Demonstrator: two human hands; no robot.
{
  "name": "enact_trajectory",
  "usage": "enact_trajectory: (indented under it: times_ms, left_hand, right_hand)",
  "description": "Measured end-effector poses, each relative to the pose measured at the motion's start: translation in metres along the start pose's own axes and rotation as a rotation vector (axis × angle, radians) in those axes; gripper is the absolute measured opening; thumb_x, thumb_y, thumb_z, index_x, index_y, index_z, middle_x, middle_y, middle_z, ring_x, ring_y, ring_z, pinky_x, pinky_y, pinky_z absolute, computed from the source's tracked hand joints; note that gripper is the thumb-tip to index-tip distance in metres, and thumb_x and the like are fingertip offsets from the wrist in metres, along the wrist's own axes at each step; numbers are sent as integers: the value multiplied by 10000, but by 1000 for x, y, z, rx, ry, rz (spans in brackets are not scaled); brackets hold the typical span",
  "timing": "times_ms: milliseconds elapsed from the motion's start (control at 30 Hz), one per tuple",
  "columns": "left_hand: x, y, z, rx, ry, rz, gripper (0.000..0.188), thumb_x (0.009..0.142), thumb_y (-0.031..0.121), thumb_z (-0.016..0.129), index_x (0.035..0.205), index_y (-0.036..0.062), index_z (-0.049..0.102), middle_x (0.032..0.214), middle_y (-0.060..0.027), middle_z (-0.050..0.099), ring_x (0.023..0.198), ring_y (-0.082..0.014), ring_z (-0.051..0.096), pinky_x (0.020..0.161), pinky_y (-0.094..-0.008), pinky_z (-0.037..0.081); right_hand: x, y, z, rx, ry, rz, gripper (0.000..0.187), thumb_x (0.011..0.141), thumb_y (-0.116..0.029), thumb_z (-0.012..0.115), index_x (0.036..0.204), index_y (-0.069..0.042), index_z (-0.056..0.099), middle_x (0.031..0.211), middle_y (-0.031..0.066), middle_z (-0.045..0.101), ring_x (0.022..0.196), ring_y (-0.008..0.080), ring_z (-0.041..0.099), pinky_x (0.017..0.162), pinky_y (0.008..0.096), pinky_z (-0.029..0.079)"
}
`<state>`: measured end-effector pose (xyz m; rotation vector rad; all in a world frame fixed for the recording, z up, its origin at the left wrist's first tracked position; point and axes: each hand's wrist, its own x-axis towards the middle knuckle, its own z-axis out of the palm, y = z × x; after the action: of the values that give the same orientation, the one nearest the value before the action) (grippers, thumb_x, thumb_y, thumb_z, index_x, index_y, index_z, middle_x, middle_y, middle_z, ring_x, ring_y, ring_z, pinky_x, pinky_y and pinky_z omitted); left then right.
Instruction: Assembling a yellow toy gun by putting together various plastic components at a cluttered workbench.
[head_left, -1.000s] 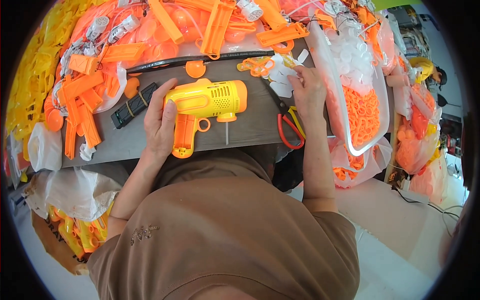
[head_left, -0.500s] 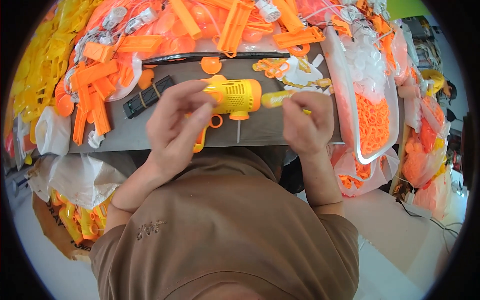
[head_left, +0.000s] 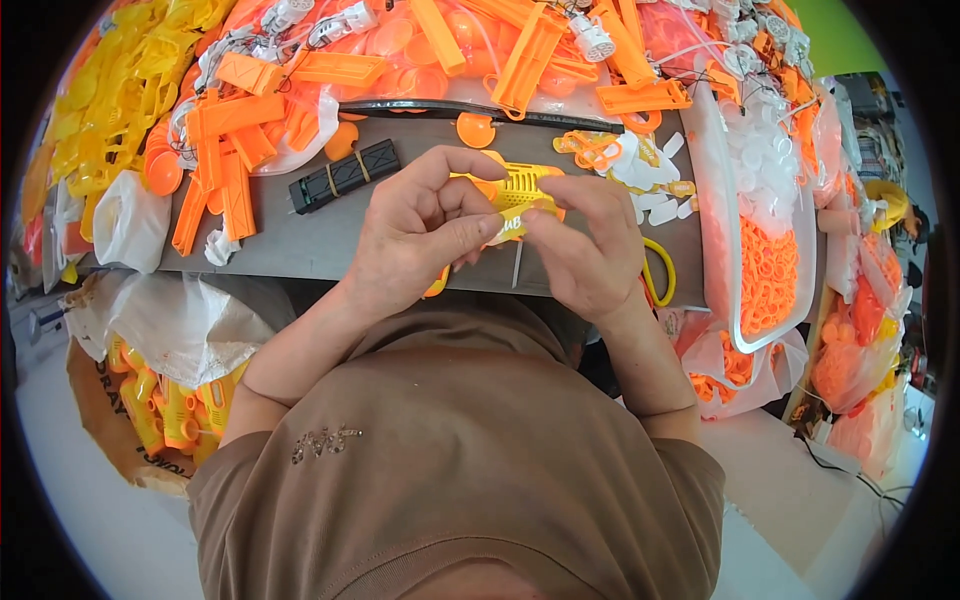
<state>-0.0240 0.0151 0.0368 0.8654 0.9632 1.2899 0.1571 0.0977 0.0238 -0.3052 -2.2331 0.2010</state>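
A small yellow sticker strip (head_left: 510, 226) with pale lettering is stretched between my two hands. My left hand (head_left: 420, 230) pinches its left end between thumb and finger. The right end is pinched by my right hand (head_left: 588, 242). Just beyond and beneath them, a yellow toy gun (head_left: 524, 178) with a slotted vent lies on the grey table (head_left: 420, 140). My fingers cover much of the toy, including most of its orange front ring. Its orange-yellow handle shows below my left hand.
Orange plastic parts (head_left: 340, 68) heap along the back. A black bar bundle (head_left: 345, 177) with a tan band lies left. White and yellow label pieces (head_left: 655, 175) lie right, near a yellow loop (head_left: 660, 270). A clear bin (head_left: 712, 200) of orange rings stands far right.
My right hand has brought the sticker left, over the toy gun. My left hand, earlier open above the toy, now pinches its other end. The whole view has shifted.
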Motion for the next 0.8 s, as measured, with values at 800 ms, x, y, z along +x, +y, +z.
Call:
enact_trajectory:
  times_ms: [800]
  left_hand:
    - [-5,-36,-68,1202,63,761,304,712,51,697,1015,61,666,1097,-102,603,986,-301,564,825,-369,485]
  right_hand:
    - [4,-2,27,89,-159,421,412,681,7,709,1069,-57,587,915,65,646,873,232,571,801,325,438]
